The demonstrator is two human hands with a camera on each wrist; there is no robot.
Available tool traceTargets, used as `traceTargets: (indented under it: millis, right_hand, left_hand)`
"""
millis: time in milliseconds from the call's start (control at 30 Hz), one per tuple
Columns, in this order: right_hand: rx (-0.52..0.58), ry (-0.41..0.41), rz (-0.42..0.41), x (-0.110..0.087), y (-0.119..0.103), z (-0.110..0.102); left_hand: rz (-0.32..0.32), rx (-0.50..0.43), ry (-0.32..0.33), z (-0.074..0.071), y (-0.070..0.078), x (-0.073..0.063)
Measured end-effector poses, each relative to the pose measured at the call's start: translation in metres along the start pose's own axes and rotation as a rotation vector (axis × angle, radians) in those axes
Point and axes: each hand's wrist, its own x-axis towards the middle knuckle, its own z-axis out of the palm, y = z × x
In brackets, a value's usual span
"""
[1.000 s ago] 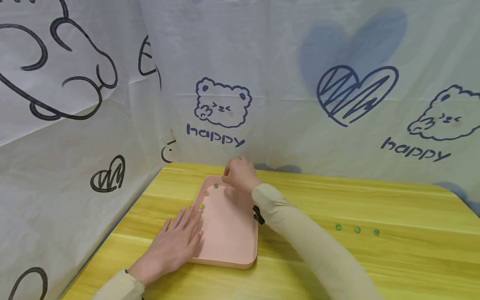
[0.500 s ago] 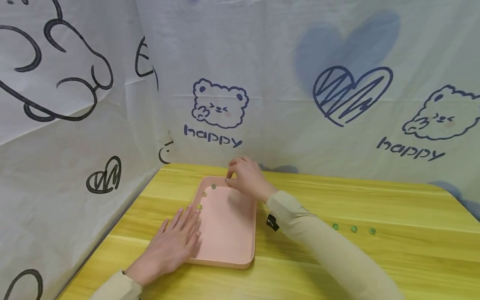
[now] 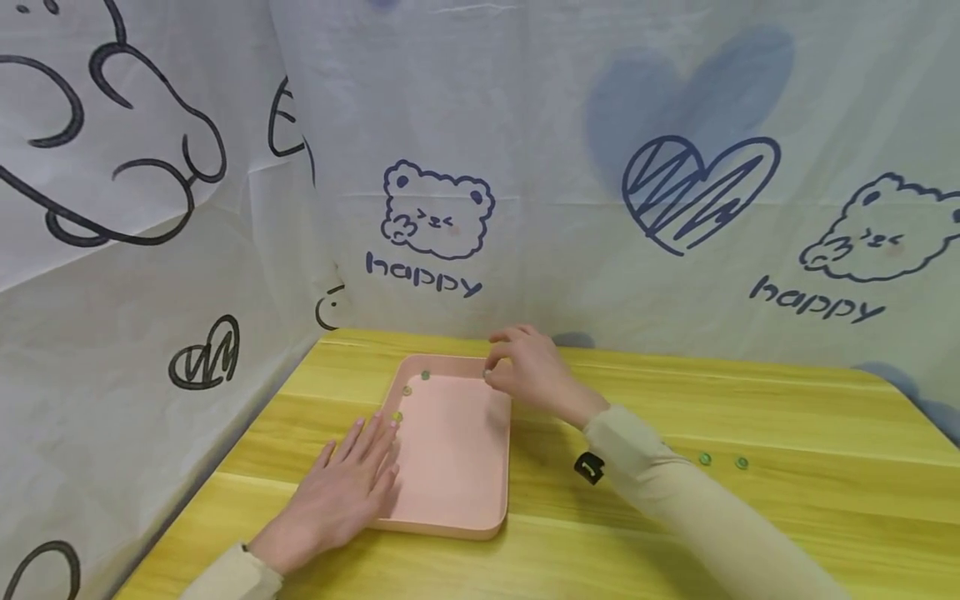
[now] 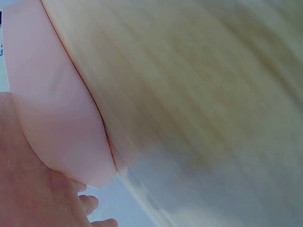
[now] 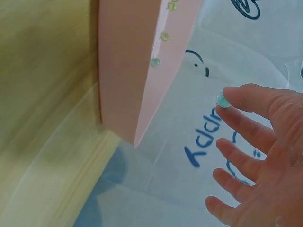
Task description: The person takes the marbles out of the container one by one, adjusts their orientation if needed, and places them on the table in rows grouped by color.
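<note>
My right hand (image 3: 536, 375) is over the far right corner of a shallow pink tray (image 3: 450, 450). Between thumb and forefinger it pinches a small clear green glass marble (image 5: 223, 100), the other fingers spread apart in the right wrist view. My left hand (image 3: 337, 487) lies flat with straight fingers across the tray's left rim. Inside the tray, along its left side, are a green marble (image 3: 425, 375), a pale yellowish one and a yellow marble (image 3: 397, 417) right by the left fingertips. In the left wrist view the tray's outer wall (image 4: 61, 104) shows beside the palm.
Two green marbles (image 3: 705, 459) lie in a row on the yellow wood-grain table (image 3: 600, 533), right of the tray, next to the right sleeve (image 3: 697, 500). A black clip-like piece (image 3: 589, 467) shows at the right wrist. White printed cloth (image 3: 555, 250) hangs behind and at left.
My right hand has moved right along the tray's far edge, the marble between its fingertips. Its sleeve now covers one of the table marbles. My left hand stays at the left rim.
</note>
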Motion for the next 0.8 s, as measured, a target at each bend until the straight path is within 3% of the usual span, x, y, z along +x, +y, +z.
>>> traceTargets:
  millis: [800]
  right_hand:
    - [0.005, 0.035, 0.052, -0.066, 0.049, -0.034]
  left_hand:
    - [0.003, -0.01, 0.002, 0.004, 0.0, 0.001]
